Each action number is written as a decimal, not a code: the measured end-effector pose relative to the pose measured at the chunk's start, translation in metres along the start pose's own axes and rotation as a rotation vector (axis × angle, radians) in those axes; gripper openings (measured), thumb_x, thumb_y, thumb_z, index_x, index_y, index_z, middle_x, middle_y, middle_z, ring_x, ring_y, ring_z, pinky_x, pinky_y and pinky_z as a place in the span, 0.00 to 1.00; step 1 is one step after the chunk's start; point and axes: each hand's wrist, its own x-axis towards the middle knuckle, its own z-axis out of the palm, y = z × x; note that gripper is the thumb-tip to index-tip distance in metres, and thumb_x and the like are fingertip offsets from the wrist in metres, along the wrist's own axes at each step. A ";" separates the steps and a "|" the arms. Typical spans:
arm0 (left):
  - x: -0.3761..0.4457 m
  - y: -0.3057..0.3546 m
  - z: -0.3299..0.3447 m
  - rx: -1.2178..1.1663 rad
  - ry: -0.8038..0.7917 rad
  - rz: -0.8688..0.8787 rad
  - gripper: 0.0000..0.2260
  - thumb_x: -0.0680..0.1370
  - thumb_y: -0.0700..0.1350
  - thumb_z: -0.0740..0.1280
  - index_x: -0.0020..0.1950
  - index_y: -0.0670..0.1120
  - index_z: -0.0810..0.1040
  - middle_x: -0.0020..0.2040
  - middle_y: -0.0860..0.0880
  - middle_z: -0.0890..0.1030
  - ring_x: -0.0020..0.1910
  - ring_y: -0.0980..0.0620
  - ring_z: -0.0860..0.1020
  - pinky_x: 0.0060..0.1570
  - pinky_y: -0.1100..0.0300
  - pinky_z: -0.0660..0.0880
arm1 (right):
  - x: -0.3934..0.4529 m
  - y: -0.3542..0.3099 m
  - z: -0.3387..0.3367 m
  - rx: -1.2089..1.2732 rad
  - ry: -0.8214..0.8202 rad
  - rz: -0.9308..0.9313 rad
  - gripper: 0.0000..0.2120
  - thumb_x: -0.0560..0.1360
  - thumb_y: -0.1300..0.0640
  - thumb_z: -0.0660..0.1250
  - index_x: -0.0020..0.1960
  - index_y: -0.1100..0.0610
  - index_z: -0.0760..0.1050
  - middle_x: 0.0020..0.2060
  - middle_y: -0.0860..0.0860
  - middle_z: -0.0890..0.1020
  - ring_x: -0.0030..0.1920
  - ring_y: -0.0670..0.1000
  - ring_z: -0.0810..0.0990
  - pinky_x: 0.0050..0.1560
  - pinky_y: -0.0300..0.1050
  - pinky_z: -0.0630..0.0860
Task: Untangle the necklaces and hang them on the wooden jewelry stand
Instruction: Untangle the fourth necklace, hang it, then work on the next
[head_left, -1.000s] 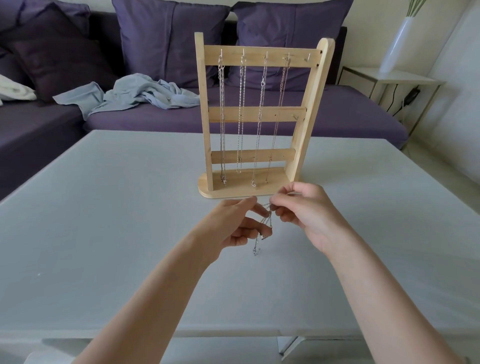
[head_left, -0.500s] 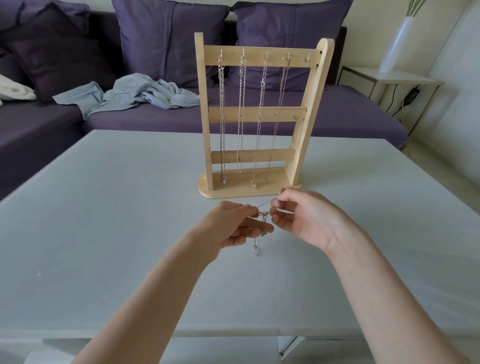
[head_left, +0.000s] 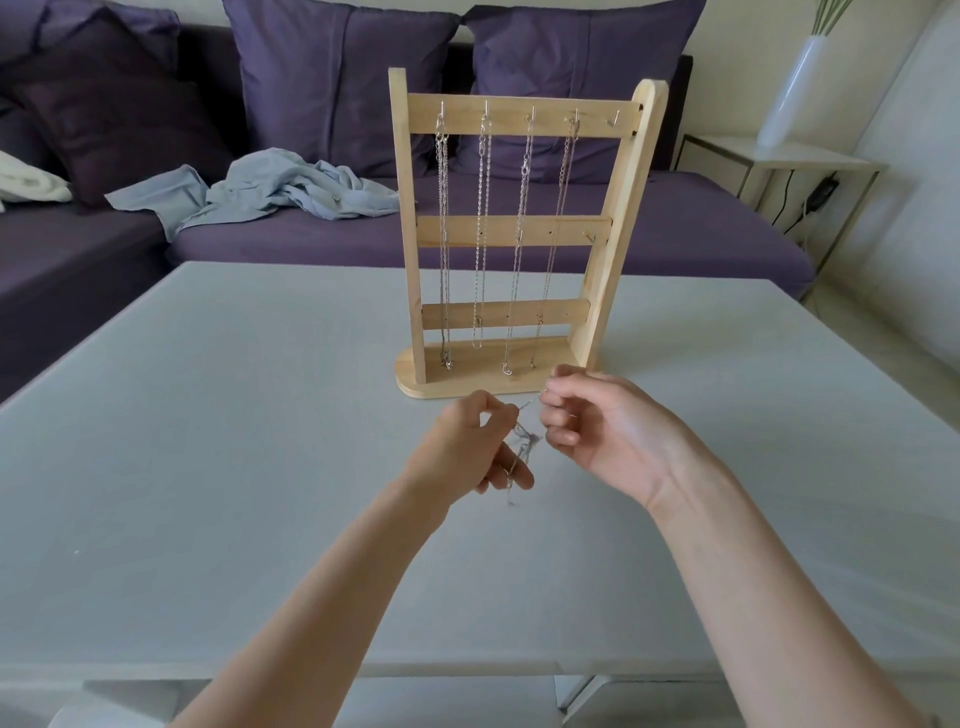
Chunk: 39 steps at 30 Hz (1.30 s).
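We pinch the tangled chain (head_left: 523, 441) between our left hand (head_left: 470, 447) and right hand (head_left: 597, 421), its loose end hanging down, the free hook (head_left: 614, 119) up right on the stand (head_left: 613, 234)

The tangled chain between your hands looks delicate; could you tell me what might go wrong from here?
Both the left hand and right hand pinch the tangled chain; pulling apart could tighten the knot or snap a link. The hands work just in front of the wooden jewelry stand, so a jerk might knock it and swing the four hung necklaces.
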 end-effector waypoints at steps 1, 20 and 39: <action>0.000 0.000 -0.001 -0.003 0.012 0.013 0.08 0.80 0.44 0.57 0.42 0.46 0.67 0.21 0.50 0.77 0.17 0.57 0.66 0.20 0.68 0.62 | 0.000 -0.001 -0.001 -0.011 -0.009 -0.002 0.08 0.75 0.68 0.62 0.41 0.57 0.68 0.29 0.50 0.70 0.25 0.46 0.67 0.23 0.35 0.60; 0.004 -0.002 -0.009 0.149 0.121 0.149 0.07 0.80 0.46 0.58 0.44 0.46 0.70 0.18 0.53 0.73 0.16 0.57 0.64 0.19 0.70 0.61 | -0.009 -0.003 -0.001 -0.667 -0.039 0.126 0.02 0.71 0.65 0.70 0.40 0.62 0.80 0.32 0.53 0.80 0.25 0.45 0.73 0.22 0.33 0.66; 0.000 0.000 -0.014 -0.054 -0.071 -0.085 0.06 0.74 0.44 0.68 0.37 0.47 0.77 0.24 0.54 0.68 0.21 0.58 0.63 0.23 0.69 0.62 | -0.002 0.004 0.001 -0.434 0.279 -0.059 0.03 0.72 0.66 0.69 0.40 0.62 0.77 0.27 0.52 0.80 0.20 0.44 0.69 0.19 0.34 0.60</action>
